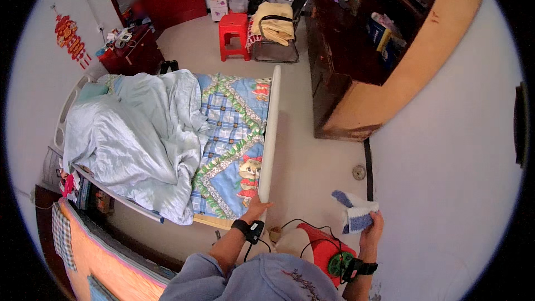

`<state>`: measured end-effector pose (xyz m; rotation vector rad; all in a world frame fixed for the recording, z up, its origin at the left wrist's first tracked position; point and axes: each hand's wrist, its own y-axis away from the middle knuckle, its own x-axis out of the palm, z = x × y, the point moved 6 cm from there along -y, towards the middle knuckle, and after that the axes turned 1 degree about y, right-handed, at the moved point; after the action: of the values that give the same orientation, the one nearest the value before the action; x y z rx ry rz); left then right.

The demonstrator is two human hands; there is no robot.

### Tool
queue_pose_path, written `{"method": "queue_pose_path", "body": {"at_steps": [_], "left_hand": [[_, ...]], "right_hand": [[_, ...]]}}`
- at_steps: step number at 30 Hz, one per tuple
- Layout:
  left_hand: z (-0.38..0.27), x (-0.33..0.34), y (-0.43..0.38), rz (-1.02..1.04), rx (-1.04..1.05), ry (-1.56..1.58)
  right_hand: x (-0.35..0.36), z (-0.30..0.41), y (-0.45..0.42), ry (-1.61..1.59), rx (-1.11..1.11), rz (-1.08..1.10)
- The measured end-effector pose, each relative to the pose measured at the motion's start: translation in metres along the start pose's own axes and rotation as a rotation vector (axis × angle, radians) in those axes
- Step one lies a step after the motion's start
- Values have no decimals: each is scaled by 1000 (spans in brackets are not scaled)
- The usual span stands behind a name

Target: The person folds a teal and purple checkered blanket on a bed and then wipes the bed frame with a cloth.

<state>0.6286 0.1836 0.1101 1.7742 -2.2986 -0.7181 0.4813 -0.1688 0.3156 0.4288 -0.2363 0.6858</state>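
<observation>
My left hand (256,210) rests on the near end of the white rail (271,142) at the foot of a bed, its fingers spread over the rail. In my right hand (372,230), at the lower right, is a folded blue-and-white cloth (358,216) with one end hanging out to the left. A patterned blue sheet (228,123) covers the bed's foot end, and a rumpled pale silvery-blue quilt (138,133) lies over the rest. Both wrists wear black straps, with a small black device and cables.
A red plastic stool (234,35) stands beside a black chair (299,8) bearing folded yellow cloth. A dark wooden cabinet (334,104) is at right. Close by my legs is a red object (322,244) with a green disc. An orange-covered surface (96,246) lies lower left.
</observation>
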Motion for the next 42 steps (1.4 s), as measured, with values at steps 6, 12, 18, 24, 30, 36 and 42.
{"method": "queue_pose_path", "body": {"at_steps": [6,12,18,24,30,36,42], "left_hand": [[-39,10,18,-36,-34,77],[5,11,-2,47,-99,40],[-16,3,2,173,-113,146],[-85,-13,-4,-78,-343,270],[-141,-27,-40,-411,-171,553],[-207,-5,-86,-351,-43,614],[-225,23,-126,-350,-110,806]], "right_hand": [[66,8,-23,65,72,245],[117,3,-40,142,154,370],[141,-21,-97,102,261,382],[175,-34,-192,134,352,451],[201,-27,-289,159,358,371],[277,2,-328,181,413,531],[353,-22,-342,292,306,571]]}}
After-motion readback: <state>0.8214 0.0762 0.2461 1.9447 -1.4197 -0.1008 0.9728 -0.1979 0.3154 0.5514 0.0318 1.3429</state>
